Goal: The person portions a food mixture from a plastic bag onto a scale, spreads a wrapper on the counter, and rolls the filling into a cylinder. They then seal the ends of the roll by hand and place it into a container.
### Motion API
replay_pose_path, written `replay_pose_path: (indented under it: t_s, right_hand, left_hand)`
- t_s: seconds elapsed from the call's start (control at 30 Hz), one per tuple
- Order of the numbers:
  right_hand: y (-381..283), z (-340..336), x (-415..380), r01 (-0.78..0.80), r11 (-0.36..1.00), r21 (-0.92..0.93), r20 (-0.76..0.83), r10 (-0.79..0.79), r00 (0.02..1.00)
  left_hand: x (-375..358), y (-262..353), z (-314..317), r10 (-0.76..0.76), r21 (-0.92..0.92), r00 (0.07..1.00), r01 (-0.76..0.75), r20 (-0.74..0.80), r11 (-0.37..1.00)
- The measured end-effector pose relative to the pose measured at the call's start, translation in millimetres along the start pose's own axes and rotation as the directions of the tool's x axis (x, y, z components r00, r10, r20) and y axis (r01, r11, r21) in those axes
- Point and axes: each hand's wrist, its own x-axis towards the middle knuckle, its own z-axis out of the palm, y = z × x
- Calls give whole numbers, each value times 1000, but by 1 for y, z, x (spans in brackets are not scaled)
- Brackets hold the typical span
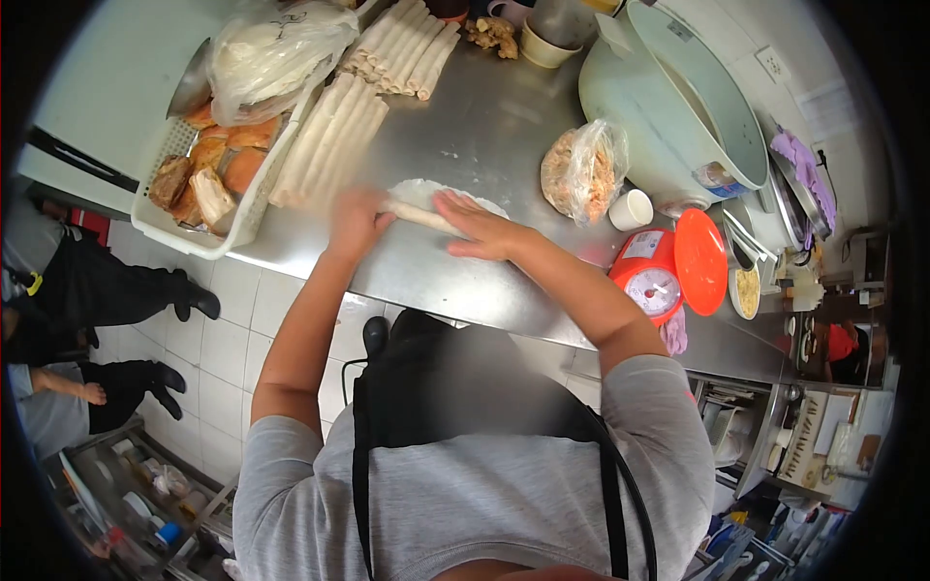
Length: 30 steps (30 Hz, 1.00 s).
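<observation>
From the head camera, one pale roll (418, 215) lay on the shiny metal table (484, 116), between the person's two hands. It rested on one thin white sheet (417, 188). The right hand (475, 229) pressed flat on the right end of the roll, with its fingers straight and its thumb spread wide. The left hand (358, 221) was at the left end. Its fingers were bent but blurry, so I could not tell if they gripped the roll.

On the left sat one white basket (254, 208) with holes in it. It held orange and brown chunks (206, 155), at least five of them. One clear plastic bag (276, 58) with white stuff inside leaned over the basket's far end.

Next to the basket were two bunches of pale rolls, a near bunch (329, 140) and a far bunch (402, 48). They lay too close together to count.

On the right, one clear bag (581, 174) held pinkish-orange bits. One white cup (618, 213) was just beside it, and one big pale green tub (630, 116) stood behind. Nearer the person were one red scale (644, 276) and one red round plate (700, 261). Past them, one small bowl (744, 315) held yellow bits (747, 289).

On the floor (228, 344) at the left, two other people (107, 276) showed in part, wearing dark boots (197, 298).
</observation>
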Motion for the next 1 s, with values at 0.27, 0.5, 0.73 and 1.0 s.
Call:
replay_pose_path:
  t_s: [0.27,0.5,0.73,1.0]
  right_hand:
    - [-3,-1,-11,-186,979,-87,-23,184,983]
    - [-22,-37,-139,-464,875,137,-391,478,786]
    - [41,-83,-175,-809,402,428,-713,701,-28]
    - [16,-100,-164,-888,397,233,-750,654,95]
  left_hand:
    - [-1,0,1,45,11,997,-44,-58,999]
    - [-4,-7,7,44,41,998,-43,-33,998]
    - [-6,-4,7,107,65,992,-103,-62,993]
    - [-10,-8,8,72,98,993,-63,-95,993]
